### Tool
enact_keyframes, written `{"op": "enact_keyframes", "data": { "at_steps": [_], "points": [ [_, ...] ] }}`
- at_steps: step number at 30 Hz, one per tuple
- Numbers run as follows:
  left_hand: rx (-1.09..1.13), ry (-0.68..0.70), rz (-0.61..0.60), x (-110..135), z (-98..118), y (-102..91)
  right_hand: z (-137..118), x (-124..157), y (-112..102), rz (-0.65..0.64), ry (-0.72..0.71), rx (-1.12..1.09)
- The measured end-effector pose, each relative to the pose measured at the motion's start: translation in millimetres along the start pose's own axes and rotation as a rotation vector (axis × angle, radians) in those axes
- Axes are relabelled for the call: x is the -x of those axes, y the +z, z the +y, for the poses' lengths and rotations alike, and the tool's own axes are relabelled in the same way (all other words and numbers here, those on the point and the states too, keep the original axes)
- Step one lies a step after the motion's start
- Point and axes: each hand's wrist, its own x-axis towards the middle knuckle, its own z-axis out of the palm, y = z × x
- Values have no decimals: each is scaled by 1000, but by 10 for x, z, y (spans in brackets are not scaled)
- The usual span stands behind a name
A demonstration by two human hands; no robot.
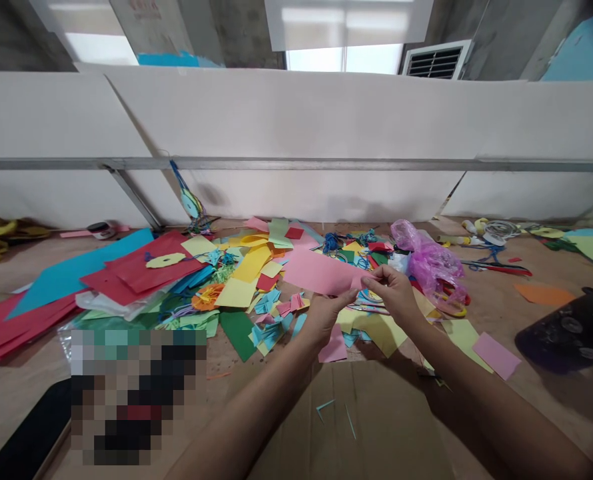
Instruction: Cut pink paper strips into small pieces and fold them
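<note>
A pink sheet of paper (316,272) is held up above the heap of coloured paper, its long end pointing left. My left hand (325,318) pinches its lower edge near the right end. At the right end, the thumb and fingers of my right hand (394,293) close on the same sheet. Below my hands lie yellow paper pieces (384,331) and another pink piece (332,347). Small blue folded strips (271,331) are heaped left of my left hand. Scissors, partly hidden, seem to lie just behind the sheet's right end.
Red sheets (144,277) and a blue sheet (84,270) lie at left. A purple plastic bag (434,263) is at right, with a dark container (569,333) beyond it. Cardboard (356,427) with paper slivers lies in front. A phone (31,427) is at lower left; a white panel (301,120) stands behind.
</note>
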Motion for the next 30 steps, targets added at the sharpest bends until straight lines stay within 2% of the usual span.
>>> {"op": "enact_keyframes", "data": {
  "at_steps": [9, 16, 30],
  "points": [
    [87, -3, 112, -42, -72, -5, -10, 10, 12, 1, -19, -29],
    [111, -12, 130, -47, -86, 8, 5, -28, 4, -10, 30, -194],
    [106, -64, 179, -33, -67, 27, -7, -22, 0, -10, 58, -252]
  ]
}}
